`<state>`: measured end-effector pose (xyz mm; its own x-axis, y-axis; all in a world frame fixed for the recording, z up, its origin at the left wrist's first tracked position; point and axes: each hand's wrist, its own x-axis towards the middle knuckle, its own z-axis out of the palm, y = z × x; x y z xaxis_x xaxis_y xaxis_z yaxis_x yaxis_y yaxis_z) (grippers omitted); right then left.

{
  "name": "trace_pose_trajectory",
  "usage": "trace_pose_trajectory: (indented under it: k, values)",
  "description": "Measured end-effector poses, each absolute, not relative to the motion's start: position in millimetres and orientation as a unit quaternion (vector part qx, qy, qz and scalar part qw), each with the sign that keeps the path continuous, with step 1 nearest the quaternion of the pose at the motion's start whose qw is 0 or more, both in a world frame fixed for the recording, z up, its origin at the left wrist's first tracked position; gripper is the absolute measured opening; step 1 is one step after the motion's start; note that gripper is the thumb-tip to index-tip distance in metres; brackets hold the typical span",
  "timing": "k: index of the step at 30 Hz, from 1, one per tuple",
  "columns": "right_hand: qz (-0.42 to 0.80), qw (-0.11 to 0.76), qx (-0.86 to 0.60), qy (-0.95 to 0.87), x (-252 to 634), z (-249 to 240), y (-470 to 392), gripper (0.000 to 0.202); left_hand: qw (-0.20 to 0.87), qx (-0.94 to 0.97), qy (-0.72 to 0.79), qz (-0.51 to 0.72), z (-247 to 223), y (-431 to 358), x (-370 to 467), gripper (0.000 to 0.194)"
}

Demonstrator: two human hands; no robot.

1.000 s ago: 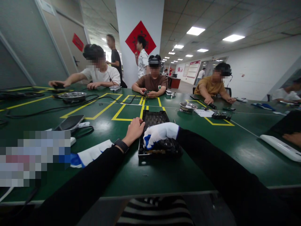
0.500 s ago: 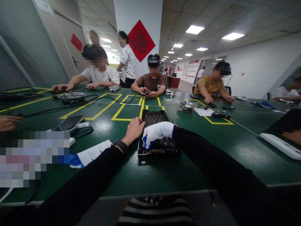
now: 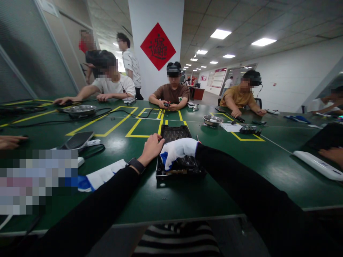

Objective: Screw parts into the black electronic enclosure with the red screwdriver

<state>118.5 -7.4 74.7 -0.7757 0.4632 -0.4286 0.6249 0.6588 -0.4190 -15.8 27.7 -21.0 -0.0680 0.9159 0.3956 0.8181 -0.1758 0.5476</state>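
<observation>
A black open-topped electronics case [image 3: 174, 132], its inside full of dark parts, lies lengthways in front of me. My left hand [image 3: 152, 147], bare and with a dark watch at the wrist, has its fingers closed over the case's left edge. Over the near half of the case bends my right hand [image 3: 179, 148] in a white glove with blue on the fingers. Its fingers curl down into the case, and whatever they hold is hidden. Behind the right wrist a thin metal rod [image 3: 197, 138] sticks up, its lower end covered.
A white and blue glove [image 3: 103, 176] lies left of my forearm, near a dark phone-like device [image 3: 79, 140]. Metal bowls [image 3: 211, 120] stand farther off, with small black parts [image 3: 251, 130] to the right. A white oblong device [image 3: 317, 165] is at far right. Several people sit around the green table.
Both my hands stay almost in place on the case, with the right fingers shifted slightly. The view has moved a little. Two standing people in the background have moved left.
</observation>
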Motion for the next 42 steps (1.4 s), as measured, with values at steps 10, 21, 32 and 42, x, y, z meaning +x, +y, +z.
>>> trace_pose_trajectory:
  k: [10,21,32,42]
  values:
    - [-0.328,0.107,0.302,0.889,121.7,89.6,-8.2,0.030,0.074,0.683,0.637,0.350,-18.3,25.0,-15.9,0.025]
    - [0.079,-0.048,0.552,0.829,231.9,93.3,34.5,0.030,0.059,0.679,0.642,0.351,-22.4,28.0,-16.3,0.021]
    - [0.037,-0.131,0.417,0.899,290.2,3.3,24.2,0.031,0.059,0.677,0.630,0.376,-21.6,25.2,-16.2,0.019]
    - [-0.219,-0.594,0.374,0.678,276.4,9.0,27.1,0.027,0.028,0.683,0.600,0.415,-15.6,19.9,-14.6,0.015]
